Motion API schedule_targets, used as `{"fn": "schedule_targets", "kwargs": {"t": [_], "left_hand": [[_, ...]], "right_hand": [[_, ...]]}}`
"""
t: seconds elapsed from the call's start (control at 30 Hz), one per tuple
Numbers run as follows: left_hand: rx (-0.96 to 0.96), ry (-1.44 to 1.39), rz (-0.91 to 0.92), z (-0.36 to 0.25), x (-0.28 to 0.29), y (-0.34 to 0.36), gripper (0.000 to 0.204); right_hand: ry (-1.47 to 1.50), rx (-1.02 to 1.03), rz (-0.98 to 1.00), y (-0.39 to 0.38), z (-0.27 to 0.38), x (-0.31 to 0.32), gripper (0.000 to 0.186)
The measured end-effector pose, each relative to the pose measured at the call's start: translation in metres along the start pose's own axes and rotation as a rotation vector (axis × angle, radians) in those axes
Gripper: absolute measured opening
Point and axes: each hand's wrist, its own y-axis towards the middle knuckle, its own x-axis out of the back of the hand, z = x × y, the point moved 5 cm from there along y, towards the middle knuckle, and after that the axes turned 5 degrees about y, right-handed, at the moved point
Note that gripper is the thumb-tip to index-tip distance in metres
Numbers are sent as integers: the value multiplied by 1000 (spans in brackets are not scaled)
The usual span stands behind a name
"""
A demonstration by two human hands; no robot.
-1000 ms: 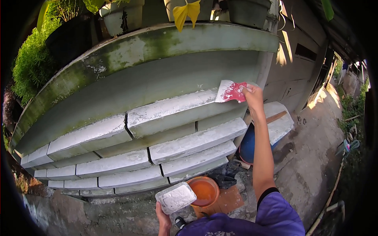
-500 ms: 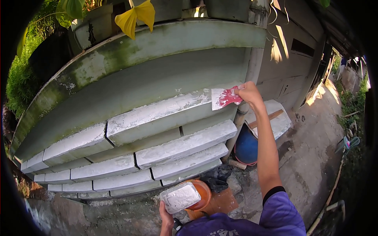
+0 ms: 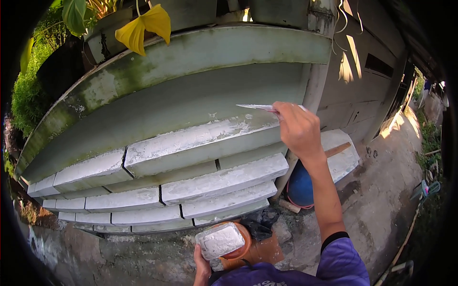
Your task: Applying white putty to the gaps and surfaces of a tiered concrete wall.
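My right hand (image 3: 301, 131) is closed round the handle of a putty knife (image 3: 255, 107), whose blade appears nearly edge-on, pointing left. The blade hovers near the right end of the top wall ledge (image 3: 186, 139); whether it touches cannot be told. White paste coats much of that ledge, patchy toward the right end. Low in the view, my left hand (image 3: 201, 261) grips the left side of a shallow rectangular tub (image 3: 222, 241) holding white putty. Beneath the tub is an orange bucket (image 3: 244, 250), partly covered by it.
Lower whitened ledges (image 3: 224, 176) step down the wall, split by dark gaps. To the right, a blue drum (image 3: 300, 183) stands under a pale board (image 3: 346, 159). A black plastic bag (image 3: 260, 226) lies near the bucket. Potted plants and a yellow leaf (image 3: 145, 29) hang above.
My right hand has come slightly lower and turned, so the putty knife's blade went from face-on to edge-on. My left hand still supports the tub. The view has shifted a little.
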Motion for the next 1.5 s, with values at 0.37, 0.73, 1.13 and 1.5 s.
{"fn": "schedule_targets", "kwargs": {"t": [0.37, 0.73, 1.13, 1.5], "left_hand": [[-30, 34, -52, 14, -9, -24, 61], [-7, 9, -25, 6, -10, -47, 61], [20, -77, 1, -22, 33, -43, 48], [-11, -19, 1, -54, 74, -41, 47]], "right_hand": [[129, -2, 216, -53, -5, -87, 27], [174, -41, 145, -46, 26, -34, 26], [99, -99, 239, -53, 62, -56, 38], [-32, -190, 218, -27, 111, -67, 41]]}}
